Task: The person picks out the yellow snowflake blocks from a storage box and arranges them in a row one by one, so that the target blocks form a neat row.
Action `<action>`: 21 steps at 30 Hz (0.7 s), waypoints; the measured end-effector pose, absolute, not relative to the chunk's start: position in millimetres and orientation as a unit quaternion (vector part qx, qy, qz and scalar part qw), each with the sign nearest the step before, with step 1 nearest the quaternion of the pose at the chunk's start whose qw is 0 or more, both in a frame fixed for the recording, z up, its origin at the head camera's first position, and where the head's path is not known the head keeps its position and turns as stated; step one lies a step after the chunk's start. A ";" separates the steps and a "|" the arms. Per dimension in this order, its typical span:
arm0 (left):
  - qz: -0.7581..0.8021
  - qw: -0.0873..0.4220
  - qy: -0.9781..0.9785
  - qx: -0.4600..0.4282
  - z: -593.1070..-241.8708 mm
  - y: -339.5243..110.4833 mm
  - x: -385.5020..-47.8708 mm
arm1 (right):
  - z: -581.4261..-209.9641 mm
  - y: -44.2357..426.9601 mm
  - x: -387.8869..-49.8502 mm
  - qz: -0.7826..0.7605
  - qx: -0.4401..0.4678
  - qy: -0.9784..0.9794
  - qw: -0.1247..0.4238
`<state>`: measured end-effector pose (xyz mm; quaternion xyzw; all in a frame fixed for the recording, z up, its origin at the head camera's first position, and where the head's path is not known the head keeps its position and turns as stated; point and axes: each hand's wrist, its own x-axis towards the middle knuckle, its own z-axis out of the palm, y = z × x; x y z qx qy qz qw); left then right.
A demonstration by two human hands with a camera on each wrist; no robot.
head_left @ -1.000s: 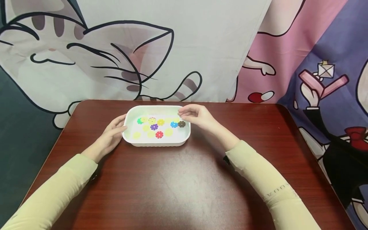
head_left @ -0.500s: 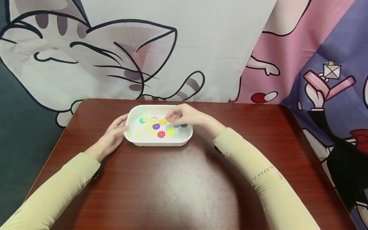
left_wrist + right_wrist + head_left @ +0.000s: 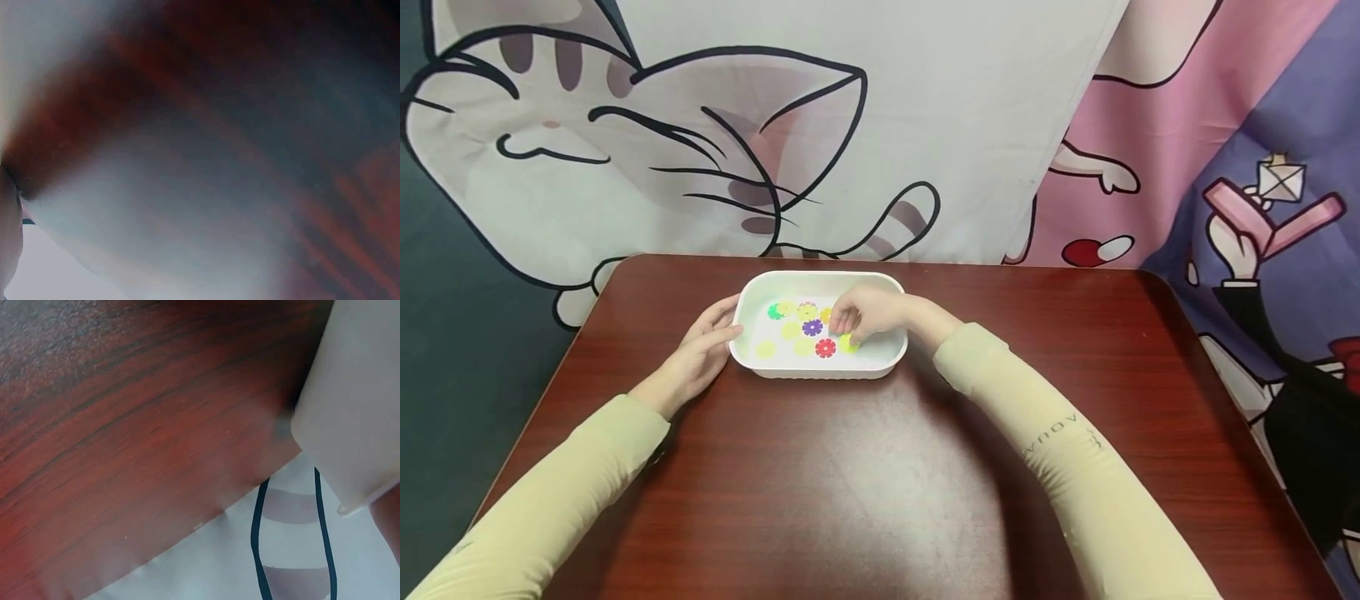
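Observation:
A white plastic tray [image 3: 808, 372] stands near the back of the table, with several flower-shaped pieces on its floor. Among them are a red piece [image 3: 825, 348], a purple piece [image 3: 812, 327], a green piece [image 3: 775, 312] and a yellow-green piece [image 3: 847, 342]. My left hand [image 3: 703, 346] holds the tray's left end, thumb at the rim and fingers along the outside. Inside the right half of the tray is my right hand [image 3: 874, 310], fingers bent downward and thumb by the yellow-green piece. Thumb and fingers look apart. The hand covers the pieces under it.
The dark red-brown table [image 3: 820, 492] extends in front of the tray. Behind its back edge hangs a white cloth [image 3: 970, 125] with a cat drawing. In the right wrist view, the tray's pale wall [image 3: 350, 412] stands close by. The left wrist view is mostly blurred.
From the tray's right rim, my right hand has moved left and down into the tray, its fingers bending more, now covering the blue and black pieces. My left hand stays at the left end.

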<state>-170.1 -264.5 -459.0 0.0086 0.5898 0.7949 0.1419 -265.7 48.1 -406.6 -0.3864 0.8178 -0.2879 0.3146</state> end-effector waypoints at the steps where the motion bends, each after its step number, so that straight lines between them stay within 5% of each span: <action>1: 0.795 0.142 0.590 0.007 -459.3 -264.3 -170.7 | -407.3 48.0 -266.0 -0.283 -0.386 0.820 0.313; 21: 0.792 0.149 0.593 -0.001 -457.3 -264.4 -171.8 | -414.3 41.9 -260.7 -0.197 -0.399 0.862 0.241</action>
